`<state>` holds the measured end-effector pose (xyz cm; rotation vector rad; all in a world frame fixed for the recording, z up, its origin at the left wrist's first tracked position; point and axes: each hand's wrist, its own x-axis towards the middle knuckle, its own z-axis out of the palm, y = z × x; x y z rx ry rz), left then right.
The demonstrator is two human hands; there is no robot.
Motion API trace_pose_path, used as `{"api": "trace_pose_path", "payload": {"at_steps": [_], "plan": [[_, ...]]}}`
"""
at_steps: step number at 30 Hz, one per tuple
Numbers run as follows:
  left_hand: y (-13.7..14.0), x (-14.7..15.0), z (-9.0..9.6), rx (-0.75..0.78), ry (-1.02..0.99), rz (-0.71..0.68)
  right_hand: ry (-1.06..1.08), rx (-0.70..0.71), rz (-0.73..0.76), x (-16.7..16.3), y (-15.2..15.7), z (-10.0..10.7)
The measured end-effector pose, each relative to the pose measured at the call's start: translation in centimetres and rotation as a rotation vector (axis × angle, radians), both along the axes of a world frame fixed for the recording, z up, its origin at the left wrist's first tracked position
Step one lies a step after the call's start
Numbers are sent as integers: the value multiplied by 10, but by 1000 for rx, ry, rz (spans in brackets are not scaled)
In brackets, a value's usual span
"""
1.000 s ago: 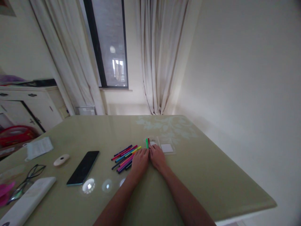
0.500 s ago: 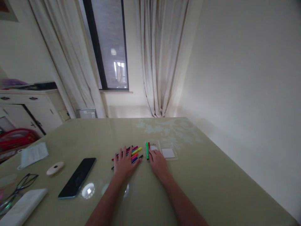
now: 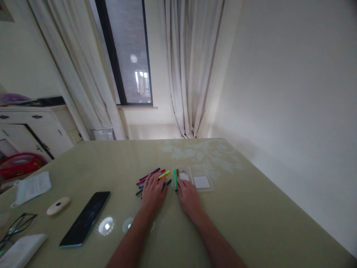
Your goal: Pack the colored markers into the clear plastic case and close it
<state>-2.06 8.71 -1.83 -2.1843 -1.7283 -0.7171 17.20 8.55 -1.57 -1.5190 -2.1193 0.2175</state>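
My left hand (image 3: 154, 192) lies over a loose bunch of colored markers, its fingers stretched out and resting on them. A yellow marker (image 3: 164, 174) and a dark purple marker (image 3: 150, 174) stick out past the fingers. Close by on the right, a green marker (image 3: 175, 180) and a dark red marker (image 3: 177, 172) lie side by side at the left edge of a clear plastic case (image 3: 205, 172). My right hand (image 3: 190, 197) has its fingers closed at the near end of the dark red marker, partly hiding it. White paper (image 3: 201, 182) shows in the case.
Left of my arms lie a black phone (image 3: 86, 217), a white oval object (image 3: 58, 206), eyeglasses (image 3: 21, 225), a white box-like object (image 3: 23, 250) and a face mask (image 3: 32, 188). A wall (image 3: 301, 130) runs along the table's right side.
My left hand has shifted slightly right and drawn its spread fingers closer together over the markers. My right hand stays at the dark red marker. The view has tilted and shifted slightly.
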Motion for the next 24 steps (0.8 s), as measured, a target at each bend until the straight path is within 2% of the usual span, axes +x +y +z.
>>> {"api": "trace_pose_path", "payload": {"at_steps": [9,13,15,18,21,24], "plan": [[0,7,1,16,-8,-42,27,19,-1,-1,-2,-2],[1,6,3,37,-45,-20,122,43,12,0,-1,-3],[0,7,4,47,-135,8,219,79,29,1,-1,-2],[-5,16,7,10,-385,3,414,108,75,-2,-5,3],[-13,30,9,-66,-599,-126,660,50,109,-10,-12,8],[-20,41,12,-84,-670,-265,928,-90,85,-15,-14,10]]}}
